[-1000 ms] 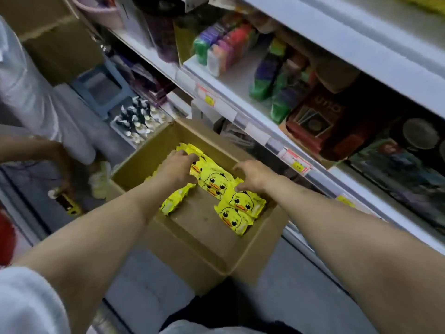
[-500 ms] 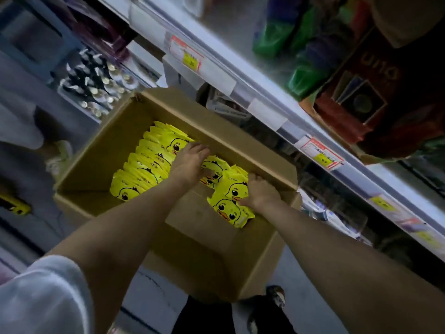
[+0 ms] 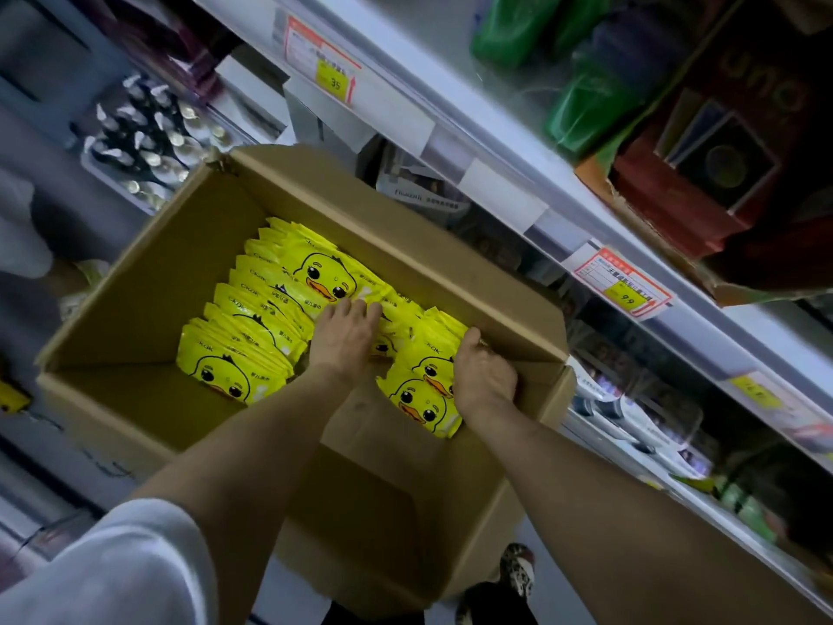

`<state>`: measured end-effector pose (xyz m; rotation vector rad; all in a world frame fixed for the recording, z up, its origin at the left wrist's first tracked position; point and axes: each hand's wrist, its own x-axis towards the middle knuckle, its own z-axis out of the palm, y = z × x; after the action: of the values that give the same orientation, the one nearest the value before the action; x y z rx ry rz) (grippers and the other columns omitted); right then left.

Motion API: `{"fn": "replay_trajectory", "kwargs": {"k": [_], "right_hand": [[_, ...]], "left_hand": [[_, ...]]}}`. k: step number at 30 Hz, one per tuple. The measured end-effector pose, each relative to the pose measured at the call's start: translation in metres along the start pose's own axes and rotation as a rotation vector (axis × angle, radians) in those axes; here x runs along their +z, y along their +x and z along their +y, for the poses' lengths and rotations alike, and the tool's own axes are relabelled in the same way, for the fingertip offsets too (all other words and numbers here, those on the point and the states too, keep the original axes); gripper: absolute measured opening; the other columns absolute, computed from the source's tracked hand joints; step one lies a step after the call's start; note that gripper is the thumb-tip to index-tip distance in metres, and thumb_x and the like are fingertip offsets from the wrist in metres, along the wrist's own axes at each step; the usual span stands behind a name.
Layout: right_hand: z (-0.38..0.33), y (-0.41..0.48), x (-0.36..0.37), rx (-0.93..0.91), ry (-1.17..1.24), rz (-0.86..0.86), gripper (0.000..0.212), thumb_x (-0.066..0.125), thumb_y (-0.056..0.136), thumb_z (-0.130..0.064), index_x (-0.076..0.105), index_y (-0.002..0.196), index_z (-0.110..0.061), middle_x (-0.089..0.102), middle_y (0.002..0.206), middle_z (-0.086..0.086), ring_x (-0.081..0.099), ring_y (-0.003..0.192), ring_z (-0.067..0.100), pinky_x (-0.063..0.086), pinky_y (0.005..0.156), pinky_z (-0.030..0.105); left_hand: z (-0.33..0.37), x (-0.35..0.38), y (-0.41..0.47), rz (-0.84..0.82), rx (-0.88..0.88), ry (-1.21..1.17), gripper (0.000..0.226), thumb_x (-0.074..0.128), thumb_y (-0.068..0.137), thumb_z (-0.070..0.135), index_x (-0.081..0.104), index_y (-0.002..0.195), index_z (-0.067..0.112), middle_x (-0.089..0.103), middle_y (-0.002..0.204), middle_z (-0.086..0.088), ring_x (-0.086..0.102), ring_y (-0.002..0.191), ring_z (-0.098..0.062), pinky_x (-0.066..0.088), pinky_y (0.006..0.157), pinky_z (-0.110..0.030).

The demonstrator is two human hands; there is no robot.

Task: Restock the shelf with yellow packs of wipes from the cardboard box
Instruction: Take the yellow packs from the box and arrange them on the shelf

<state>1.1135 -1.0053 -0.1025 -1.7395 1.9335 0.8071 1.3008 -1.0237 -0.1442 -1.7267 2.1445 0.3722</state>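
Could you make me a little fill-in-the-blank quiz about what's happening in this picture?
The cardboard box holds packs coloured ____.
Each pack shows a cartoon ____.
The left hand and right hand both reach inside the ____.
The left price tag reads ____.
Missing words: yellow; duck; box; 35.

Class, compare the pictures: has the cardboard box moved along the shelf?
No. The cardboard box still sits between the 35 price tag and the 9.9 price tag, as before; only the camera has come closer.
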Motion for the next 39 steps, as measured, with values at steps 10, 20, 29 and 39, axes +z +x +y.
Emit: {"fn": "replay_trajectory", "kwargs": {"k": [10,20,29,39], "right_hand": [[0.018,-0.027,-0.019,-0.132,0.257,-0.184,0.047,0.079,0.08,-0.039,0.064,0.114,-0.011,0.064,0.121,0.008,0.06,0.115,0.027,0.044,0.078,0.029],[0.077,-0.127,-0.077,-0.334,0.401,0.021,0.047,0.081,0.073,-0.052,0.058,0.083,-0.012,0.068,0.103,0.009,0.062,0.098,0.028,0.037,0.067,0.031],[0.242,-0.247,-0.152,-0.366,0.358,0.309,0.045,0.077,0.077,-0.052,0.064,0.087,-0.01,0.065,0.1,0.014,0.059,0.093,0.032,0.033,0.064,0.033],[0.423,-0.376,-0.188,-0.306,0.464,0.693,0.038,0.079,0.076,-0.047,0.073,0.092,-0.013,0.065,0.086,0.008,0.059,0.086,0.026,0.032,0.063,0.03]], "left_hand": [[0.002,-0.011,-0.026,-0.118,-0.298,-0.552,0.026,0.067,0.088,0.018,0.057,0.11,0.009,0.059,0.112,-0.017,0.055,0.107,-0.036,0.045,0.082,-0.042],[0.023,-0.111,-0.131,0.041,-0.393,-0.783,0.045,0.048,0.102,0.025,0.035,0.137,0.0,0.057,0.122,-0.029,0.055,0.112,-0.044,0.045,0.09,-0.046],[0.127,-0.276,-0.221,-0.103,-0.249,-1.192,0.075,0.081,0.072,0.05,0.053,0.129,0.011,0.064,0.117,-0.003,0.064,0.1,-0.017,0.051,0.085,-0.03],[0.289,-0.423,-0.302,-0.009,0.099,-1.124,0.031,0.072,0.081,0.003,0.065,0.111,0.003,0.074,0.1,-0.016,0.074,0.082,-0.026,0.06,0.078,-0.045]]}}
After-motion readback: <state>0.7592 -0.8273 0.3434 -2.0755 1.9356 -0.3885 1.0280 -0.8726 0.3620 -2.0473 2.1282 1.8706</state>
